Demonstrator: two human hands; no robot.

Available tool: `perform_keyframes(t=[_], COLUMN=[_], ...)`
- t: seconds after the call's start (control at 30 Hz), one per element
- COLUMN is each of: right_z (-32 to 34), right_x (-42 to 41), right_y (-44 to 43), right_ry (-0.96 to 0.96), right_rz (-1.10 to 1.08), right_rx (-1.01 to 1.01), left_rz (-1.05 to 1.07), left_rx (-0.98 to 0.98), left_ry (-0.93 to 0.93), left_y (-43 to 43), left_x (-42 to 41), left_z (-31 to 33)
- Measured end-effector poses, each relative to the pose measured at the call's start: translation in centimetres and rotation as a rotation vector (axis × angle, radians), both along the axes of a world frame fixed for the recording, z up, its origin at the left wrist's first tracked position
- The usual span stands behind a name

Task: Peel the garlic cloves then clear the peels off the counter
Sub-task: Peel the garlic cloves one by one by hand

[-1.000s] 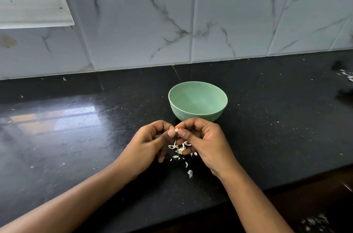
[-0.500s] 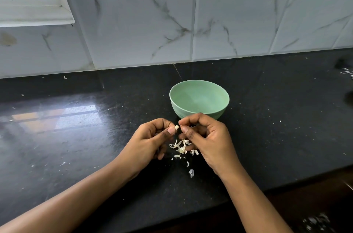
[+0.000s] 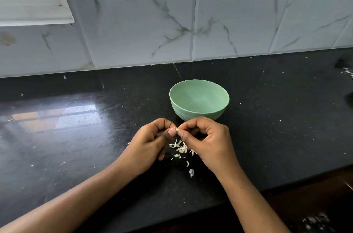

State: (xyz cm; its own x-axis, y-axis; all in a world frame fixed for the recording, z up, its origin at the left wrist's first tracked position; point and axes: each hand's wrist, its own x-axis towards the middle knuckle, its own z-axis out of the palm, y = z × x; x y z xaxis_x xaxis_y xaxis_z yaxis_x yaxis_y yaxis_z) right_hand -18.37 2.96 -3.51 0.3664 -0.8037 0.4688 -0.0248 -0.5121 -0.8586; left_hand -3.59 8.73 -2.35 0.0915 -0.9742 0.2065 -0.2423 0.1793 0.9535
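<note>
Garlic clove (image 3: 177, 129) pinched between (both hands') fingers (image 3: 171, 132).

Just in front of the green bowl (image 3: 194, 115), the right hand (image 3: 208, 143) has edged up until its knuckles overlap the bowl's near wall. Its thumb has drawn slightly off the left hand (image 3: 150, 143), baring a pale sliver of the garlic clove (image 3: 177, 129) pinched between them.

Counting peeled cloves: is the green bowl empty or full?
Looks empty: the bowl shows only its bare green inside; near bottom is hidden.
</note>
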Motion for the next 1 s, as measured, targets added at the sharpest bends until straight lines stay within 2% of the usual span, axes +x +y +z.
perform_keyframes(t=[0.13,0.4,0.6,0.7,0.9,1.0], right_z=[0.2,1.1,1.4,1.3,1.1,1.1], right_x=[0.0,0.0,0.0,0.0,0.0,0.1], right_y=[0.1,0.4,0.5,0.4,0.2,0.2], right_ry=[0.001,-0.13,-0.169,-0.176,-0.19,-0.167], right_rz=[-0.007,0.212,0.235,0.218,0.187,0.17], right_rx=[0.003,0.365,0.442,0.44,0.449,0.44], left_rz=[-0.008,-0.064,-0.078,-0.041,0.107,0.151], left_rx=[-0.011,0.059,0.029,-0.014,-0.114,-0.132], left_ry=[-0.018,0.147,0.161,0.062,-0.405,-0.387], left_y=[0.1,0.6,0.6,0.5,0.5,0.5], left_x=[0.1,-0.6,-0.6,-0.2,0.5,0.6], left_z=[-0.1,0.7,0.9,0.4,-0.1,0.2])
